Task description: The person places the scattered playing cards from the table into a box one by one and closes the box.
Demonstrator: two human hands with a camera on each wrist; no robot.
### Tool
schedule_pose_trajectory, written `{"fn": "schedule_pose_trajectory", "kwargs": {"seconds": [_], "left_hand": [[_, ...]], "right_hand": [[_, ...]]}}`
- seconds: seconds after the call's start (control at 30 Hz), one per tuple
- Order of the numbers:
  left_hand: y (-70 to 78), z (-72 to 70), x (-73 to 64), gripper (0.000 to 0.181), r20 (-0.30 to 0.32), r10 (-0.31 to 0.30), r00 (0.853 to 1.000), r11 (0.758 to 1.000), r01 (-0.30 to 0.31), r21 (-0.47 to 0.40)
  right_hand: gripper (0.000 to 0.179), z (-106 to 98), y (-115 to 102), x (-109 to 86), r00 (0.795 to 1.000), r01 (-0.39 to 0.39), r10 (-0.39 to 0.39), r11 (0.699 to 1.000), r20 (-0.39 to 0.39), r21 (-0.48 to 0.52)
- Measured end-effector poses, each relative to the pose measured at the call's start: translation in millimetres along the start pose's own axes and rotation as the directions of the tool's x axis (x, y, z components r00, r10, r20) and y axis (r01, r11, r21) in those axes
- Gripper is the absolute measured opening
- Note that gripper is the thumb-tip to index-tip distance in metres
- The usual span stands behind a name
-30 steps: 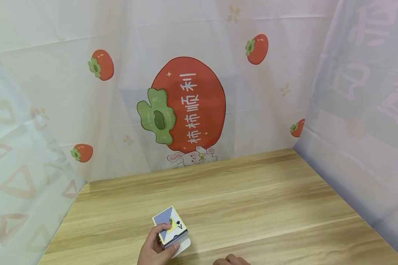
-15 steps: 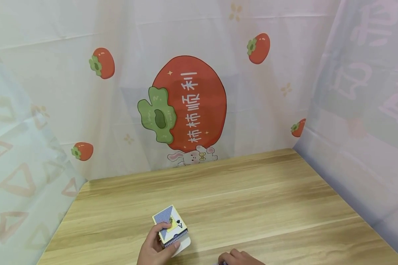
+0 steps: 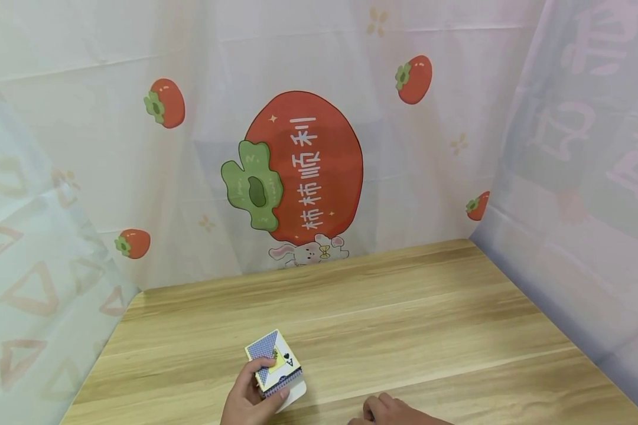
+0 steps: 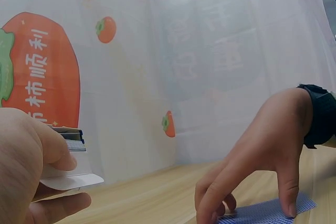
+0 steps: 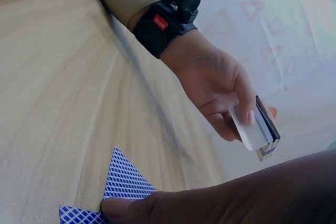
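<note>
My left hand (image 3: 247, 398) grips a playing card box (image 3: 284, 348), blue-checked and yellow with an ace of spades on its face, held tilted above the table. Its white flap (image 4: 73, 182) hangs open beneath the thumb, and edges of cards show at the mouth in the left wrist view. Low in the head view, my right hand (image 3: 396, 411) is down at the table with bent fingers. The left wrist view shows its thumb and fingertips around the ends of blue-checked playing cards (image 4: 262, 212) lying there. Two blue-checked parts (image 5: 126, 174) show beside the thumb; how many cards there are I cannot tell.
A wood-grain table (image 3: 430, 313) spreads out ahead of both hands. White cloth (image 3: 436, 159) printed with persimmons hangs behind it, and further cloth sheets close in the left and right sides. Each wrist wears a dark strap (image 5: 163, 24).
My right hand has come further into the head view, then slid right along the front of the table; a bit of blue showed beneath it midway. The left hand and card box stay put.
</note>
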State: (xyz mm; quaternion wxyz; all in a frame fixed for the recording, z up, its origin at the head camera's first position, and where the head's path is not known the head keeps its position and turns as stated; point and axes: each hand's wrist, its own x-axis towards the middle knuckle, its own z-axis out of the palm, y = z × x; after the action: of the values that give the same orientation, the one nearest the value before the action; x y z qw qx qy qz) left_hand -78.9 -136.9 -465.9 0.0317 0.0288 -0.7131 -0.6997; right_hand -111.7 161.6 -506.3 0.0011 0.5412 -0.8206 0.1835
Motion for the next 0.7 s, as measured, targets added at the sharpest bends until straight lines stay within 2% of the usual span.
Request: {"fn": "schedule_pose_trajectory", "kwargs": {"seconds": [0.07,0.17,0.23,0.5,0.7], "left_hand": [[-0.2,0.0,0.0,0.057,0.002,-0.002,1.000,1.000,0.002,-0.006],[-0.3,0.0,-0.1,0.058,0.003,-0.004,1.000,1.000,0.004,-0.010],[-0.1,0.0,-0.2,0.058,0.004,-0.006,1.000,1.000,0.006,-0.010],[0.8,-0.5,-0.5,0.058,0.012,-0.011,1.000,1.000,0.011,-0.016],[0.4,-0.8,-0.7,0.059,0.014,-0.020,1.000,1.000,0.020,-0.021]], "right_hand": [[0.029,-1.8,1.0,0.8,0.998,0.062,-0.063,0.994,-0.009,-0.094],[0.030,-4.3,0.3,2.8,1.000,0.008,-0.007,0.999,0.028,-0.039],[0.030,-5.9,-0.1,4.5,0.999,-0.013,0.015,0.999,0.045,-0.036],[0.035,-12.2,-0.3,11.2,0.994,-0.031,0.038,0.997,0.098,-0.074],[0.041,-13.9,0.5,16.0,0.994,-0.046,0.049,0.998,0.096,-0.029]]}}
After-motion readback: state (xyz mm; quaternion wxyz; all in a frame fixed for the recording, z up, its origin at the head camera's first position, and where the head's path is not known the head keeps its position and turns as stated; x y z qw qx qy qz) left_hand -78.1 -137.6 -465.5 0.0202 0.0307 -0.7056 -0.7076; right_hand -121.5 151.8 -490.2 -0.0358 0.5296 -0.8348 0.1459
